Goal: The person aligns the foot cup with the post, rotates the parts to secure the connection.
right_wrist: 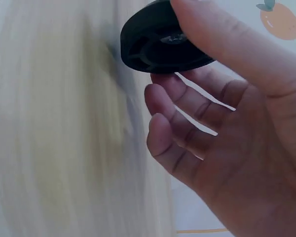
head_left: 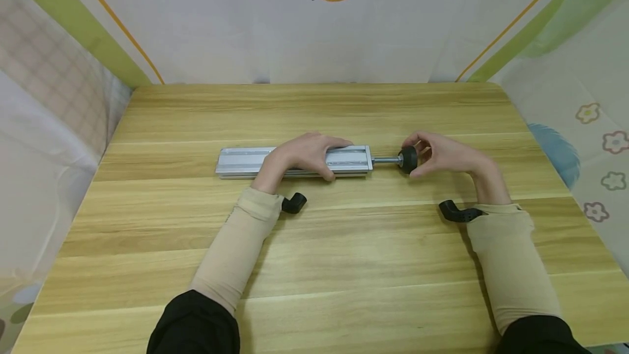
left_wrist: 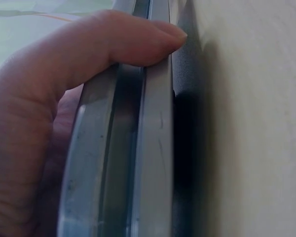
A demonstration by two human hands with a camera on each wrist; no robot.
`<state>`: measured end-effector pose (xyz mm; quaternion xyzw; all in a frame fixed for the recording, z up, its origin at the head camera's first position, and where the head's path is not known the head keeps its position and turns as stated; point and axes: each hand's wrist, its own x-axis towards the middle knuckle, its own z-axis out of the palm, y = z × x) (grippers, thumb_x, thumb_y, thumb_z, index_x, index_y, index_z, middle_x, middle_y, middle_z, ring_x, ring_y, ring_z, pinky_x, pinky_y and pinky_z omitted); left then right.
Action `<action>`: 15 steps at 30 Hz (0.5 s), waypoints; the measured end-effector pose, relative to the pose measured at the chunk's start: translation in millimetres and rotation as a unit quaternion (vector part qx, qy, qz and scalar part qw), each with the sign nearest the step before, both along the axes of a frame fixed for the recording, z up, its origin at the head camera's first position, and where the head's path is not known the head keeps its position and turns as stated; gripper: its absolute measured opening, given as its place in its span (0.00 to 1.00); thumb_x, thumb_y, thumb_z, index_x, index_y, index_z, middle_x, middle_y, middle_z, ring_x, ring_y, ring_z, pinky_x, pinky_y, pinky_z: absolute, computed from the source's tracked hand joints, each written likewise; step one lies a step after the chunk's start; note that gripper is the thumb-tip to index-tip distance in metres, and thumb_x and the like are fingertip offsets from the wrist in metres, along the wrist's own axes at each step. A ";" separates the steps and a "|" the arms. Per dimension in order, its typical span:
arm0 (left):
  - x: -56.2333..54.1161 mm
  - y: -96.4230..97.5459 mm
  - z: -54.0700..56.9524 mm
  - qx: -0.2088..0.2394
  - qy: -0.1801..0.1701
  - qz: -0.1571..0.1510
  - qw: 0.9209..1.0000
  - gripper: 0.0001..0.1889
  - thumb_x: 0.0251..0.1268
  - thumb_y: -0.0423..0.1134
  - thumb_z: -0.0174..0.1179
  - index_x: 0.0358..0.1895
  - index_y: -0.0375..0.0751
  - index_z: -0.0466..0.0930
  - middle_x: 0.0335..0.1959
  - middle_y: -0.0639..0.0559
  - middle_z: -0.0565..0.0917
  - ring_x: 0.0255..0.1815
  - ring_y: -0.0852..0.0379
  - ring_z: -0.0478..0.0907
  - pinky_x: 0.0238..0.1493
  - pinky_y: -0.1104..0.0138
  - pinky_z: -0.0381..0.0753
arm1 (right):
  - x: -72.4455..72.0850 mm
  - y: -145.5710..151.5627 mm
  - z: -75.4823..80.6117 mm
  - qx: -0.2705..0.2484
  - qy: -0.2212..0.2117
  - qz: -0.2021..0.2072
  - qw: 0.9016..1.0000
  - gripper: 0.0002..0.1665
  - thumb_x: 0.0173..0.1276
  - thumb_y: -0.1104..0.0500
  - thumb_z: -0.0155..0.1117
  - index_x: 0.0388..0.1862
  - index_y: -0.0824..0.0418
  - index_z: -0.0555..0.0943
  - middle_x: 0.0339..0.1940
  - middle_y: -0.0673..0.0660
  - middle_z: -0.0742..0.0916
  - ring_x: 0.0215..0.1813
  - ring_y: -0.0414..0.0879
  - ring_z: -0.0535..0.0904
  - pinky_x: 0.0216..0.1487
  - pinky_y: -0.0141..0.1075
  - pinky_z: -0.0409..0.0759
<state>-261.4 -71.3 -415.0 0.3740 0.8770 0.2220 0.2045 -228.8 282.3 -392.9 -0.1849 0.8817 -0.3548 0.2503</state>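
Observation:
A silver aluminium profile (head_left: 241, 161) with grooves along its side lies lengthwise on the wooden table. My left hand (head_left: 304, 153) grips it near its right end, fingers over the far side and thumb on the near side. In the left wrist view the thumb (left_wrist: 138, 42) presses across the groove (left_wrist: 123, 108). From the profile's end plate sticks a threaded metal rod (head_left: 386, 160), which carries a black round levelling foot (head_left: 408, 159). My right hand (head_left: 444, 153) pinches this foot by its rim between thumb and fingers. The foot's hollow underside (right_wrist: 172, 49) faces the right palm.
The wood-grain table (head_left: 344, 266) reaches out on all sides of the profile. White printed cloth (head_left: 211, 21) hangs behind and beside it. A black camera mount juts from the left sleeve (head_left: 294, 203) and another from the right sleeve (head_left: 457, 212), both low over the tabletop.

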 end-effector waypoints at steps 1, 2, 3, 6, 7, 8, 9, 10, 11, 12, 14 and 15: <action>0.2 0.1 0.4 0.000 0.000 0.000 1.000 0.48 0.45 0.47 0.70 0.78 0.61 0.67 0.66 0.54 0.80 0.53 0.55 0.75 0.63 0.57 0.75 | 0.2 -0.5 0.0 0.001 0.004 -0.004 1.000 0.40 0.57 0.61 0.81 0.66 0.65 0.72 0.54 0.62 0.81 0.51 0.46 0.81 0.50 0.30 0.82; 0.4 0.2 0.4 -0.001 -0.001 0.000 1.000 0.48 0.45 0.47 0.71 0.78 0.61 0.67 0.67 0.54 0.80 0.54 0.55 0.75 0.64 0.57 0.74 | 0.4 -0.5 0.2 0.000 0.005 -0.008 1.000 0.39 0.58 0.62 0.80 0.66 0.65 0.73 0.54 0.62 0.81 0.51 0.46 0.81 0.49 0.31 0.82; 0.5 0.3 0.6 -0.001 -0.003 0.000 1.000 0.48 0.46 0.47 0.71 0.78 0.61 0.66 0.68 0.54 0.79 0.55 0.55 0.76 0.65 0.57 0.74 | 0.8 -0.6 0.6 0.000 0.008 -0.014 1.000 0.39 0.58 0.62 0.80 0.66 0.66 0.73 0.54 0.62 0.82 0.51 0.46 0.81 0.49 0.30 0.82; 0.9 0.5 0.5 0.000 -0.010 0.000 1.000 0.48 0.46 0.46 0.71 0.79 0.60 0.65 0.71 0.53 0.77 0.59 0.55 0.76 0.67 0.56 0.73 | 2.0 0.7 2.3 0.005 0.016 -0.029 0.999 0.36 0.60 0.62 0.78 0.66 0.65 0.75 0.54 0.62 0.83 0.50 0.46 0.81 0.49 0.30 0.81; 1.1 0.5 0.7 0.001 -0.013 0.001 1.000 0.48 0.46 0.46 0.71 0.79 0.60 0.65 0.71 0.53 0.77 0.59 0.55 0.76 0.68 0.56 0.73 | 2.3 1.3 2.8 0.005 0.018 -0.032 0.999 0.36 0.61 0.62 0.78 0.66 0.65 0.75 0.54 0.62 0.83 0.51 0.45 0.81 0.49 0.30 0.80; 1.3 0.4 0.7 0.003 -0.016 0.002 1.000 0.48 0.46 0.46 0.71 0.79 0.60 0.65 0.72 0.54 0.77 0.60 0.55 0.76 0.67 0.56 0.73 | 2.4 2.1 3.1 0.006 0.019 -0.032 0.999 0.35 0.62 0.61 0.77 0.66 0.65 0.75 0.53 0.62 0.84 0.50 0.45 0.81 0.49 0.31 0.80; 1.6 0.3 1.0 0.004 -0.017 0.003 1.000 0.48 0.46 0.45 0.71 0.79 0.60 0.65 0.71 0.54 0.77 0.60 0.54 0.76 0.67 0.56 0.73 | 2.5 2.7 3.5 0.008 0.019 -0.032 0.999 0.34 0.64 0.61 0.76 0.67 0.65 0.75 0.53 0.61 0.84 0.51 0.45 0.81 0.49 0.30 0.80; 1.8 0.1 1.3 0.005 -0.017 0.004 1.000 0.48 0.46 0.45 0.71 0.79 0.60 0.65 0.72 0.54 0.77 0.60 0.55 0.76 0.67 0.56 0.73 | 2.5 3.6 3.7 0.011 0.019 -0.030 0.999 0.33 0.65 0.60 0.74 0.67 0.65 0.75 0.53 0.61 0.84 0.51 0.44 0.80 0.49 0.31 0.80; 2.2 -0.1 1.9 0.007 -0.018 0.006 1.000 0.48 0.46 0.45 0.71 0.79 0.60 0.65 0.71 0.54 0.77 0.60 0.54 0.75 0.67 0.56 0.73 | 2.5 4.3 3.8 0.014 0.018 -0.027 0.999 0.32 0.67 0.59 0.72 0.68 0.65 0.75 0.53 0.61 0.85 0.51 0.43 0.80 0.49 0.31 0.79; 2.4 -0.2 2.4 0.008 -0.019 0.007 1.000 0.48 0.46 0.45 0.71 0.79 0.60 0.65 0.71 0.54 0.77 0.60 0.54 0.75 0.67 0.56 0.73 | 2.4 5.2 3.8 0.015 0.017 -0.022 1.000 0.30 0.70 0.59 0.70 0.68 0.65 0.75 0.53 0.61 0.85 0.51 0.43 0.80 0.50 0.31 0.79; 2.5 -0.2 2.9 0.008 -0.018 0.007 1.000 0.48 0.46 0.45 0.72 0.79 0.60 0.65 0.71 0.54 0.77 0.60 0.55 0.75 0.68 0.56 0.73 | 2.3 6.6 4.1 0.019 0.014 -0.012 1.000 0.27 0.74 0.58 0.65 0.69 0.65 0.75 0.52 0.60 0.85 0.50 0.43 0.80 0.50 0.33 0.79; 2.6 -0.2 3.3 0.008 -0.017 0.007 1.000 0.48 0.47 0.45 0.72 0.79 0.59 0.65 0.72 0.54 0.77 0.61 0.55 0.75 0.68 0.56 0.72 | 2.3 7.1 4.3 0.020 0.011 -0.008 1.000 0.26 0.76 0.57 0.62 0.69 0.65 0.75 0.52 0.60 0.85 0.50 0.43 0.79 0.50 0.34 0.78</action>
